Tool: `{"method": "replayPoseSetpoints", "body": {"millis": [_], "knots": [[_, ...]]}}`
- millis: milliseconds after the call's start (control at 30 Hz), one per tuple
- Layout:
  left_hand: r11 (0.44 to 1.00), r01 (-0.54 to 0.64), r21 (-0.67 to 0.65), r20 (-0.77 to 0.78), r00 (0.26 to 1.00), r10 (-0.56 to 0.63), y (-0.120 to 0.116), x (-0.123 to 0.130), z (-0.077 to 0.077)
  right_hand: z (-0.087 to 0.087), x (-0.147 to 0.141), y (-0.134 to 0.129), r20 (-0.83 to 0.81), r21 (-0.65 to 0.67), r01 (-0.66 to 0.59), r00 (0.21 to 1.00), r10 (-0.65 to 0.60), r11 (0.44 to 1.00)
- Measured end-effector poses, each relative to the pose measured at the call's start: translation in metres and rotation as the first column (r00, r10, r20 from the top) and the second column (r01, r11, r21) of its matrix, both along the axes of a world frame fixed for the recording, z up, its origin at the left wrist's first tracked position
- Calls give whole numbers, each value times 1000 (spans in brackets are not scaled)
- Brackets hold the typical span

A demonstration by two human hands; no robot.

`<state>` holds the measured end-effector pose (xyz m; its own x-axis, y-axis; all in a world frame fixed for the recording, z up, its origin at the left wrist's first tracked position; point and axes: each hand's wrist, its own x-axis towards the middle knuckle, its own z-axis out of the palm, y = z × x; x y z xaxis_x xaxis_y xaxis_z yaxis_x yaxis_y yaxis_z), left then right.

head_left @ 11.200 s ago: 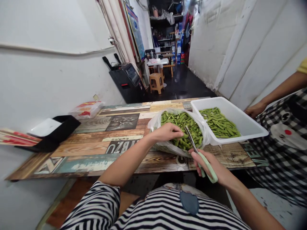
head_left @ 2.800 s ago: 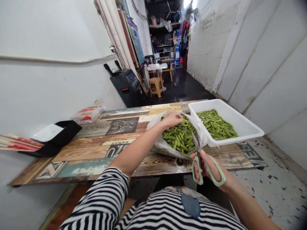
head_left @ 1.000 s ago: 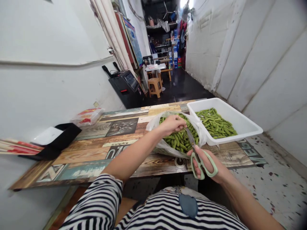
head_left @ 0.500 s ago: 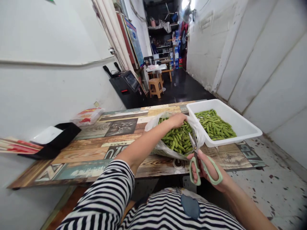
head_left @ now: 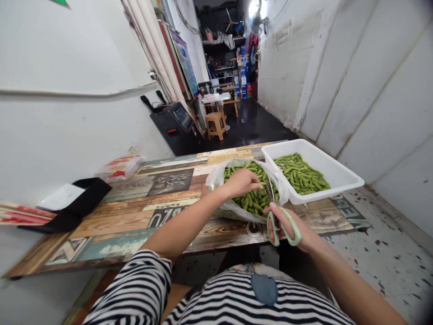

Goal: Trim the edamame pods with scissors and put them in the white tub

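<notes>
Green pods (head_left: 252,203) lie in a thin, see-through bag (head_left: 215,177), under and around the left hand (head_left: 241,182). Far to the left of that hand, a bunch of red and white sticks (head_left: 25,213) pokes out by a black holder (head_left: 79,212) with a white thing (head_left: 62,197) on it. A bit nearer, but also left of the hand, there is a packet (head_left: 120,168) with red on it, next to the wall. The desk (head_left: 125,217) looks like lots of bits of wood, and it runs below the left arm.

The left hand is over the bag with its fingertips bunched up. I cannot tell if a pod is pinched in them. Just right of those fingertips are the blades of some scissors (head_left: 296,229). The right hand (head_left: 288,220) holds the scissors by their pale green handles, at the front edge of the bag. Past the right hand, further back and to the right, sits a white tub (head_left: 341,174). More pods (head_left: 302,174) are heaped in its left part.
</notes>
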<state>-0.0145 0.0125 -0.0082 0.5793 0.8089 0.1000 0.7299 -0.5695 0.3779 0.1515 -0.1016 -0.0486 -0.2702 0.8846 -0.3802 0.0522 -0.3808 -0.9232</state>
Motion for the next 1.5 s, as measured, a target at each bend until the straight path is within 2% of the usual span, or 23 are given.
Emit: {"method": "replayPoseSetpoints", "body": {"millis": [167,300,400,500,600,667,733,867,933,1000,1067,1133,1267,1400,1500], "knots": [[999,-32,-2,11,999,32,-10,5,-3,-6,2,3,157,66,-58,986,48,996],[998,-19,60,26,1000,18,-17,7,-7,-2,3,2,254,127,-106,965,70,986],[992,19,125,9,1000,-20,-19,5,-11,0,3,1,270,147,-90,962,48,985],[990,31,136,9,999,-32,-17,1,-15,-1,3,2,269,148,-56,963,15,987],[996,-72,47,119,991,66,-12,-5,-18,-1,4,1,200,100,-21,980,1,995],[985,-145,-93,253,953,165,-8,-8,-20,1,6,0,104,46,-5,995,0,999],[962,-160,-222,396,887,239,-5,-10,-20,2,8,-2,14,29,-17,1000,16,999],[936,-158,-315,576,752,321,-7,-8,-14,2,9,-6,-77,51,-58,995,62,997],[885,-109,-454,638,653,408,-11,-3,-11,3,6,-9,-107,32,-47,993,50,998],[792,-12,-610,666,534,521,-16,2,-8,6,3,-10,-97,18,-31,995,32,999],[722,56,-689,665,446,599,-21,6,-6,9,1,-11,-58,19,-29,998,30,999],[695,76,-715,664,385,641,-24,8,-6,11,0,-11,-22,34,-47,999,47,998],[678,108,-727,669,334,664,-32,12,-9,10,-1,-7,11,54,-72,997,72,996],[654,115,-748,648,343,680,-39,15,-12,6,-5,-4,-9,56,-44,999,45,997],[631,91,-770,615,364,699,-37,15,-11,6,-7,-4,-27,4,4,1000,-4,1000]]}}
